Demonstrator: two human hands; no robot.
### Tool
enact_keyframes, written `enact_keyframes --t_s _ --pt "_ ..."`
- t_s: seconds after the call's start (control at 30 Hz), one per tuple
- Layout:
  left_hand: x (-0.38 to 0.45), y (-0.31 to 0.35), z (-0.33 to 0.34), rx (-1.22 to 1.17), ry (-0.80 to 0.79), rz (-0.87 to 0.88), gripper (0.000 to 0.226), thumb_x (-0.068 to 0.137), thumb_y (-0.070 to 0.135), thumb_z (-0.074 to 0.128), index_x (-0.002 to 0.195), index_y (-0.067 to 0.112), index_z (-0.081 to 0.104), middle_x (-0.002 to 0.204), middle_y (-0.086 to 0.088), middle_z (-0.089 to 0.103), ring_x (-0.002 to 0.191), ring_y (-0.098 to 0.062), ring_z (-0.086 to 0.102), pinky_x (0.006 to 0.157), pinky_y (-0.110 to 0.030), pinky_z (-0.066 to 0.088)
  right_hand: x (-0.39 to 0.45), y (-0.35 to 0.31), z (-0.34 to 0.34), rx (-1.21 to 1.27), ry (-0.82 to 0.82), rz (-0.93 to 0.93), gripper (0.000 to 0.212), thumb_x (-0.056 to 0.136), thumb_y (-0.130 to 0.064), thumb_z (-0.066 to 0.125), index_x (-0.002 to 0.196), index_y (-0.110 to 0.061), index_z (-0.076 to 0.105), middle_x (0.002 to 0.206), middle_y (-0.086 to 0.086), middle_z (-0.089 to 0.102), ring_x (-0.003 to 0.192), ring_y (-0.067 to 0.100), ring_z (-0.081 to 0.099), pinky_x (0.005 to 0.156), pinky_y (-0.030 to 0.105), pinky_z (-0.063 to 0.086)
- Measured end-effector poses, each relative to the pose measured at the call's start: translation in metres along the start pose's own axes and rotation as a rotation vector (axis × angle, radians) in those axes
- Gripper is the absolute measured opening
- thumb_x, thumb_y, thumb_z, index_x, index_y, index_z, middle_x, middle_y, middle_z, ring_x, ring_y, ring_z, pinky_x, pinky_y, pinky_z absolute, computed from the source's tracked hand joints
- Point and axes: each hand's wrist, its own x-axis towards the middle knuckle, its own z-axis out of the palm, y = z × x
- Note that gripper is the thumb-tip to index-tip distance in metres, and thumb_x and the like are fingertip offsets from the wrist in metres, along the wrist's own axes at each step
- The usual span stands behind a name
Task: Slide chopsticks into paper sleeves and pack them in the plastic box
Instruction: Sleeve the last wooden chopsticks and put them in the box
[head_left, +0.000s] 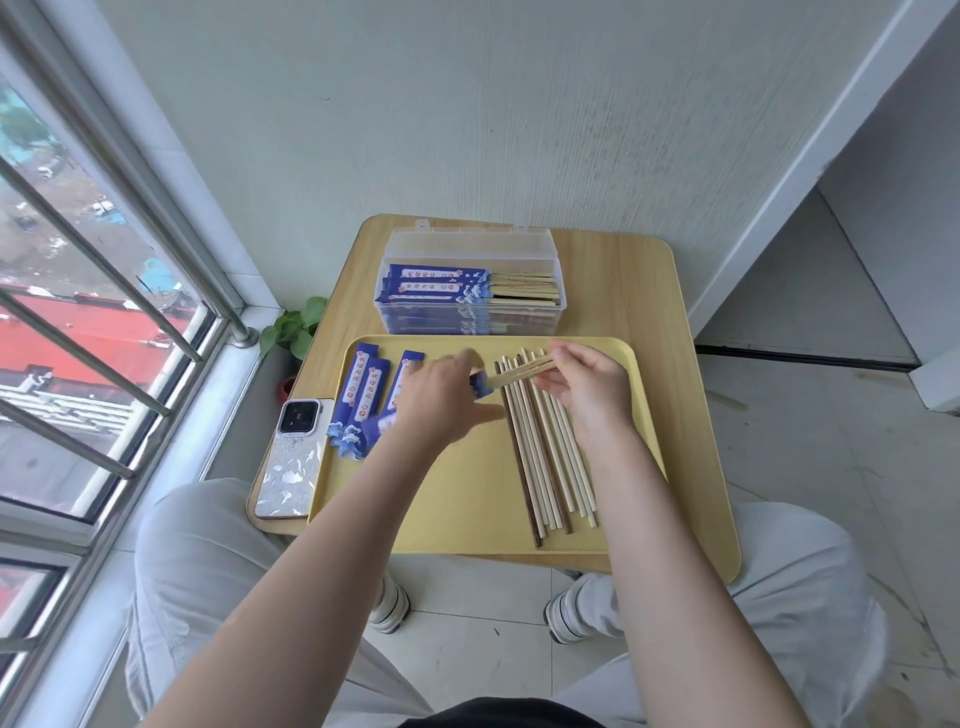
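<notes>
On the yellow tray (467, 499) my left hand (441, 400) holds a blue paper sleeve (480, 385), mostly hidden under the hand. My right hand (582, 384) pinches a pair of light wooden chopsticks (522, 375) whose tips enter the sleeve's mouth. Several loose chopsticks (545, 457), light and dark, lie side by side on the tray's right half. Several empty blue sleeves (363, 395) lie on the tray's left. The clear plastic box (470, 280) stands open behind the tray, holding several sleeved chopsticks.
A phone (293, 457) lies on the small wooden table (623, 291) left of the tray. A wall stands behind the table, a barred window to the left, a potted plant (293, 327) beside the table. My knees are under the near edge.
</notes>
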Motion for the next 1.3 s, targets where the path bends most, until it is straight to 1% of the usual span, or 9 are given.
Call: enact_keyframes --t_s 0.1,0.27,0.47,0.8,0.87,0.93,1.0,1.2,1.3 --pt "0.019 -0.002 -0.01 0.029 0.162 0.102 0.094 0.074 0.065 0.074 0.149 0.026 0.033 0.147 0.0 0.045 0.139 -0.024 0.038 0.119 -0.05 0.022 0.018 -0.013 0.006 0.18 0.104 0.022 0.015 0.096 0.001 0.062 0.109 -0.001 0.068 0.098 0.01 0.071 0.078 0.019 0.072 0.072 0.028 0.061" --pt "0.046 -0.015 -0.017 -0.011 0.296 0.034 0.077 0.092 0.05 0.059 0.154 0.016 0.029 0.16 -0.007 0.031 0.15 -0.026 0.022 0.123 -0.049 0.016 0.058 -0.031 0.024 0.352 0.228 0.023 0.008 0.095 0.004 0.062 0.102 0.001 0.065 0.096 0.013 0.068 0.075 0.024 0.07 0.07 0.028 0.062" --pt "0.075 -0.028 -0.018 0.044 0.138 -0.041 0.083 0.096 0.044 0.055 0.16 0.019 0.01 0.168 -0.007 -0.001 0.155 -0.028 -0.006 0.124 -0.049 0.003 0.093 -0.037 0.051 0.248 0.233 0.01 0.019 0.096 0.0 0.063 0.114 0.005 0.066 0.104 0.019 0.07 0.079 0.025 0.072 0.07 0.026 0.061" --pt "0.096 -0.038 -0.004 0.207 0.023 -0.09 0.093 0.092 0.049 0.054 0.159 0.016 -0.001 0.167 -0.012 -0.001 0.154 -0.034 -0.003 0.124 -0.053 0.006 0.109 -0.039 0.074 -0.285 0.15 -0.047 0.024 0.103 -0.009 0.049 0.122 -0.008 0.064 0.079 0.003 0.072 0.065 0.019 0.074 0.07 0.03 0.062" --pt "0.096 -0.038 -0.002 0.223 0.02 -0.098 0.094 0.092 0.051 0.053 0.16 0.016 -0.003 0.167 -0.012 -0.003 0.154 -0.034 -0.004 0.124 -0.053 0.005 0.108 -0.041 0.073 -0.461 0.155 -0.108 0.033 0.102 -0.01 0.043 0.129 -0.01 0.062 0.103 0.009 0.075 0.079 0.022 0.075 0.072 0.028 0.06" --pt "0.096 -0.039 0.0 0.238 0.013 -0.098 0.094 0.092 0.051 0.053 0.16 0.017 -0.003 0.168 -0.012 -0.004 0.154 -0.034 -0.005 0.124 -0.053 0.004 0.106 -0.045 0.072 -0.574 0.177 -0.212 0.04 0.099 -0.009 0.042 0.134 -0.008 0.061 0.131 0.008 0.066 0.114 0.024 0.066 0.09 0.024 0.051" --pt "0.095 -0.04 0.0 0.258 0.008 -0.095 0.092 0.093 0.051 0.053 0.16 0.018 -0.002 0.168 -0.011 -0.004 0.154 -0.034 -0.005 0.124 -0.052 0.004 0.102 -0.048 0.07 -0.627 0.176 -0.275 0.041 0.098 -0.008 0.042 0.134 -0.008 0.062 0.137 0.006 0.062 0.125 0.02 0.058 0.092 0.019 0.042" --pt "0.099 -0.039 -0.007 0.202 0.056 -0.084 0.083 0.091 0.049 0.057 0.157 0.02 0.016 0.164 -0.012 0.015 0.151 -0.034 0.01 0.123 -0.052 0.012 0.087 -0.044 0.069 -0.734 0.121 -0.38 0.035 0.098 -0.008 0.043 0.117 -0.01 0.072 0.123 0.002 0.069 0.115 0.017 0.061 0.084 0.018 0.04" --pt "0.093 -0.041 -0.016 0.149 0.131 -0.087 0.078 0.093 0.044 0.056 0.157 0.02 0.02 0.163 -0.015 0.017 0.152 -0.034 0.011 0.122 -0.047 0.013 0.077 -0.038 0.067 -0.741 0.121 -0.432 0.031 0.097 -0.007 0.045 0.107 -0.011 0.074 0.11 0.0 0.072 0.098 0.012 0.061 0.078 0.019 0.042"
